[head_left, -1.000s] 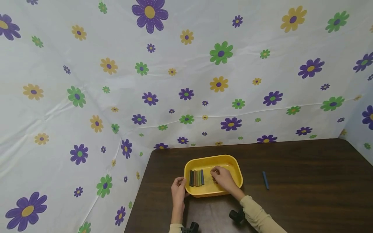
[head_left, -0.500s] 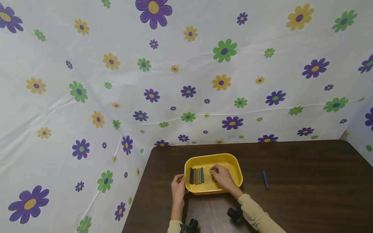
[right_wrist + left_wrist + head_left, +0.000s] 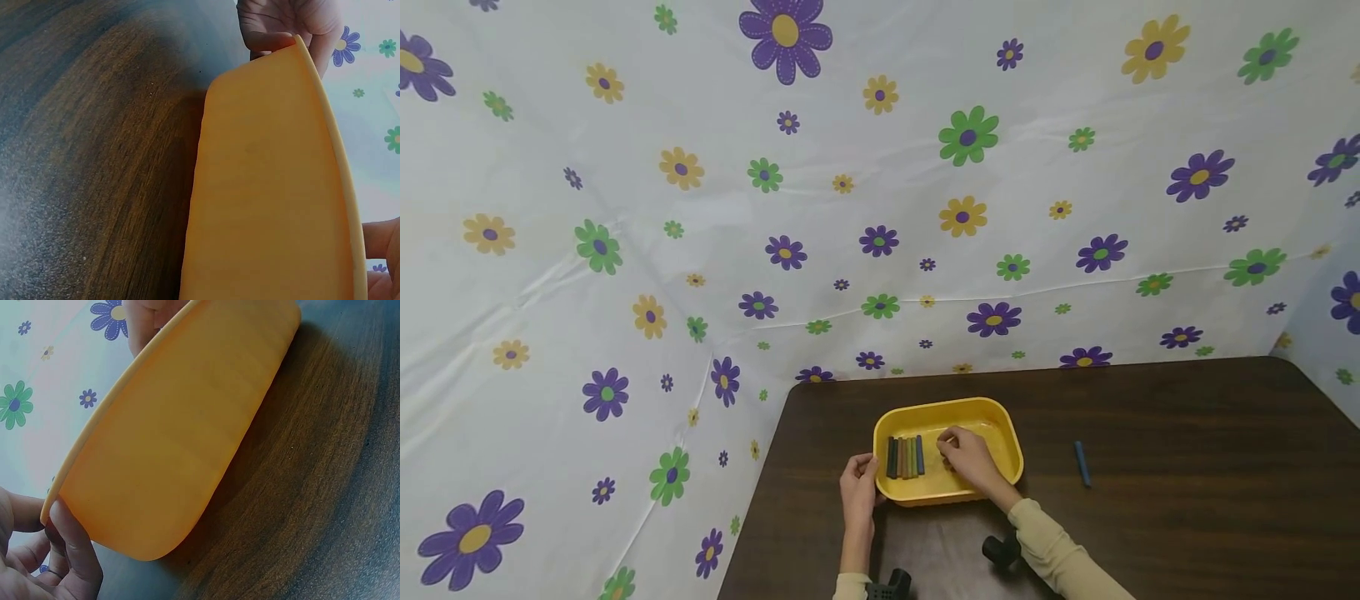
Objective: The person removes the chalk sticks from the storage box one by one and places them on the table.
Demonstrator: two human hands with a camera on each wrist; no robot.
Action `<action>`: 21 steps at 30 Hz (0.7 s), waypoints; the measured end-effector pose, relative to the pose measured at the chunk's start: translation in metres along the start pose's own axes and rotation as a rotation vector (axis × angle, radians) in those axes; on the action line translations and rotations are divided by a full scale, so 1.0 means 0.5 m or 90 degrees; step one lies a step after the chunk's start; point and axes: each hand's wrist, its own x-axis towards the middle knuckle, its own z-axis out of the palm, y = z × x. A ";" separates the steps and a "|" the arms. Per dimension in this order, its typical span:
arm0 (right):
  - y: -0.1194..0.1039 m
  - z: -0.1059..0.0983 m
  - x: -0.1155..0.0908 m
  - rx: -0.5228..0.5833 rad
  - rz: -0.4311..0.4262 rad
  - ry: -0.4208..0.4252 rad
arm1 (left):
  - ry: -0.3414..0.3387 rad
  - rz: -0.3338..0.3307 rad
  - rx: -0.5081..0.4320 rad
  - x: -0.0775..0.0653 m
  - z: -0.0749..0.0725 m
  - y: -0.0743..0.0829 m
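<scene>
yellow rounded-rectangular plastic tray [image 3: 934,481], left part of dark brown wood-grain table [image 3: 1187,467].
left hand [image 3: 858,487] pinches the tray's left rim; right hand [image 3: 970,458] is inside, fingers bent, hold cannot be told. slim coloured sticks [image 3: 905,457] lie in a row at tray left; blue stick [image 3: 1082,464] on table, right.

We get dim, flat light in the head view, faint sheen on the bench [image 3: 943,537], sticks [image 3: 905,457] soft on detail. Wrist views: backdrop [image 3: 375,181] washed out, dark shadow beside the tray [image 3: 162,437], speckled bluish glare on wood.
</scene>
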 end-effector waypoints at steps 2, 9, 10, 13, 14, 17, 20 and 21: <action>0.001 0.002 0.001 0.001 -0.001 -0.001 | 0.000 0.003 -0.001 -0.001 -0.001 -0.002; 0.002 0.009 0.001 -0.005 0.002 -0.005 | -0.002 0.010 -0.004 -0.004 -0.005 -0.008; 0.002 0.010 0.001 -0.008 0.001 -0.004 | -0.002 0.009 -0.005 -0.004 -0.005 -0.009; 0.005 0.012 0.003 -0.014 0.001 0.000 | -0.004 0.014 -0.006 -0.002 -0.005 -0.013; 0.006 0.012 0.004 -0.016 0.000 0.001 | -0.005 0.015 -0.007 -0.002 -0.005 -0.013; 0.008 0.012 0.007 -0.021 -0.007 0.002 | -0.006 0.016 -0.009 0.001 -0.005 -0.013; 0.007 0.013 0.010 -0.025 -0.013 0.002 | -0.003 0.008 -0.009 0.005 -0.004 -0.009; 0.007 0.013 0.010 -0.027 -0.013 0.003 | -0.002 0.009 -0.005 0.006 -0.003 -0.009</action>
